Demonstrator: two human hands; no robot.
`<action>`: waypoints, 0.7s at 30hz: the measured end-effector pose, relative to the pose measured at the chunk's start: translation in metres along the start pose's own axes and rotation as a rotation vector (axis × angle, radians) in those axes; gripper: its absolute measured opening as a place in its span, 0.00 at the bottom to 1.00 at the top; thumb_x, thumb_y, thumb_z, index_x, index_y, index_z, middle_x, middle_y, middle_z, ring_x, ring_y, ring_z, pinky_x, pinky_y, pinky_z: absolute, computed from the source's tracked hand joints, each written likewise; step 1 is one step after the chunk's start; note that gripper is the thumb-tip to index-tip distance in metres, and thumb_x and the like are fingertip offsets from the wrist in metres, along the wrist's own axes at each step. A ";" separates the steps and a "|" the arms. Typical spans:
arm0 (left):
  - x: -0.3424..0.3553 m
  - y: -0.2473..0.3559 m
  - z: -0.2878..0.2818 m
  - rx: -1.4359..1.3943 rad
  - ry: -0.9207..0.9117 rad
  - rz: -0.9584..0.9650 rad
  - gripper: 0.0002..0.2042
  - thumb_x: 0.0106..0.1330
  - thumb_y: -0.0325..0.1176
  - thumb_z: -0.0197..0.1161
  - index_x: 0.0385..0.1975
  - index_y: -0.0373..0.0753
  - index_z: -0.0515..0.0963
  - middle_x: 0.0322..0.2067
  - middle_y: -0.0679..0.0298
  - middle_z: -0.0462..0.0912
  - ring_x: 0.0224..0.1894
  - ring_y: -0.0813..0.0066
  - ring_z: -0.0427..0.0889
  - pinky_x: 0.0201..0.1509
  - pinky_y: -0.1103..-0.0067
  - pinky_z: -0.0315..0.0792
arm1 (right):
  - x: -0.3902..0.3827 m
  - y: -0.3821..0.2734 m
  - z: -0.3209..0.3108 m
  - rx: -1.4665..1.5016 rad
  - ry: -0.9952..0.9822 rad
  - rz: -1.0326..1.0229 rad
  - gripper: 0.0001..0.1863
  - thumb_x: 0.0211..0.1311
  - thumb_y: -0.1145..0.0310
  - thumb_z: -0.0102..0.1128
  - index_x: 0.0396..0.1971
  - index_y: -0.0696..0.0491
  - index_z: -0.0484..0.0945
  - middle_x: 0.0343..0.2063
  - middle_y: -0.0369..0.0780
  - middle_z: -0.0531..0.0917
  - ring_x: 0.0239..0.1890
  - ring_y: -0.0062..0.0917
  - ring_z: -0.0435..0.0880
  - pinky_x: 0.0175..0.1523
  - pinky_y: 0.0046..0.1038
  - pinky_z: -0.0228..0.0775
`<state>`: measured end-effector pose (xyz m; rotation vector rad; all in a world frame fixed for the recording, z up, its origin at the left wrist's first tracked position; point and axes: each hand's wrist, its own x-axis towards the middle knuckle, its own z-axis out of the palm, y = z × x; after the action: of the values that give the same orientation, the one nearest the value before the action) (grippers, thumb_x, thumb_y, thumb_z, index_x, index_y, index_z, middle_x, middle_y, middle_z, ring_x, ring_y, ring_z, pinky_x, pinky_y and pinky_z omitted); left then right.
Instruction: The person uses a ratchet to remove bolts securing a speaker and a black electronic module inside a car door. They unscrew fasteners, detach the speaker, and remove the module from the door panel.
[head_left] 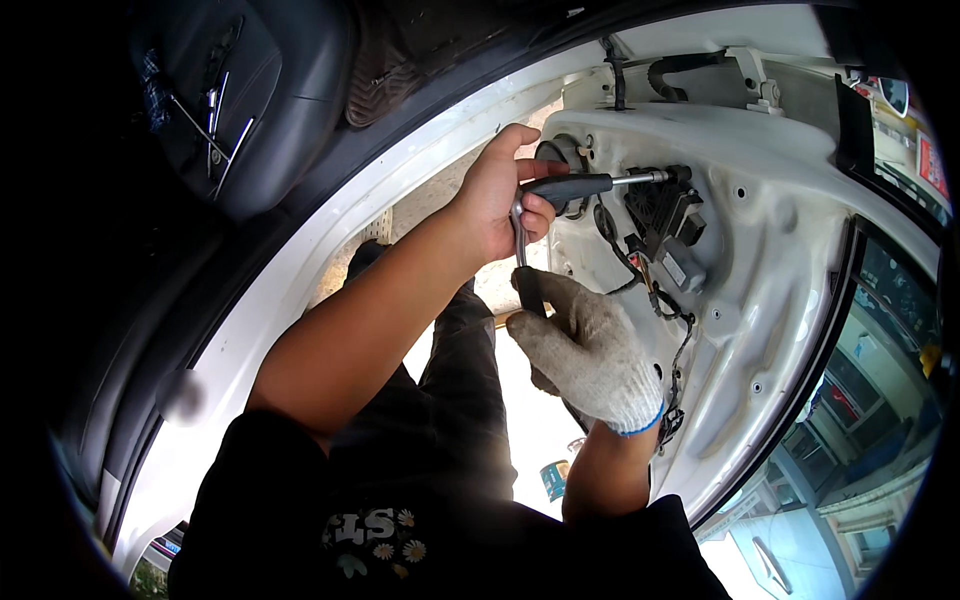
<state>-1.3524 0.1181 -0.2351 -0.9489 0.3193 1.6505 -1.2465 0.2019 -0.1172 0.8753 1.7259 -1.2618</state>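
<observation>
My bare left hand (492,205) is wrapped round the rear end of a black-handled socket driver (580,187). Its metal shaft points right and meets a black motor unit (662,212) on the white car door panel (770,290). A ratchet wrench (521,238) has its metal head at the driver's rear end, under my left fingers; whether the two are joined is hidden. In a white knit glove, my right hand (598,350) grips the black handle of the ratchet wrench, below and right of my left hand.
Black wiring (688,320) hangs along the door panel, beside a round speaker (568,165). The door glass (860,400) curves along the right. Several metal tools (215,130) lie on the dark car seat (300,110). A small teal can (554,480) stands below near my right forearm.
</observation>
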 end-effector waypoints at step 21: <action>-0.009 -0.067 0.007 1.365 0.180 1.252 0.12 0.56 0.37 0.67 0.34 0.37 0.77 0.31 0.60 0.82 0.33 0.66 0.83 0.37 0.74 0.76 | 0.096 0.081 0.033 0.673 0.128 -0.328 0.13 0.59 0.63 0.61 0.38 0.56 0.76 0.32 0.41 0.80 0.35 0.30 0.81 0.42 0.31 0.73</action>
<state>-1.2943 0.1372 -0.2062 0.3154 2.1295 1.7321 -1.2101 0.1982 -0.2417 1.0883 1.5951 -2.1153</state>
